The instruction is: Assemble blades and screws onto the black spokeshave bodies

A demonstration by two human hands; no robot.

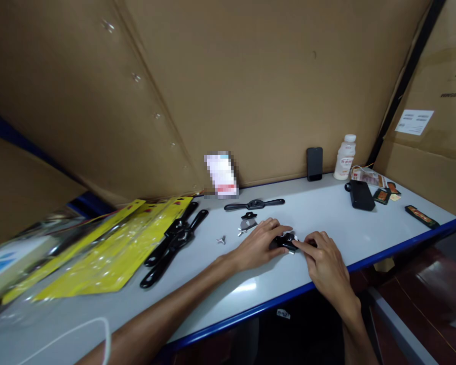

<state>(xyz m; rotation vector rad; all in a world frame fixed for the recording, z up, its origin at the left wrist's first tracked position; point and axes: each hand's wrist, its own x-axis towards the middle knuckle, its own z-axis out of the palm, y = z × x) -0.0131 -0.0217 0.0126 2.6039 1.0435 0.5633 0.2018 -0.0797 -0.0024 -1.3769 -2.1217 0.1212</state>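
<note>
- Supporting all the work: the table (273, 279), beneath both hands.
- Yellow packs (110, 253): well left of the left hand.
- Left hand (256, 246): partly closed, gripping one end of the black tool (288, 244), which sits between the hands.
- Right hand (327, 258): index finger extended, touching the tool; whether it pinches anything cannot be told. Step, as judged: adjusting the tool's middle. Next move calls for a steady left grip and light fingertip control.
- Metal screw (221, 240): left of the left fingers.
</note>
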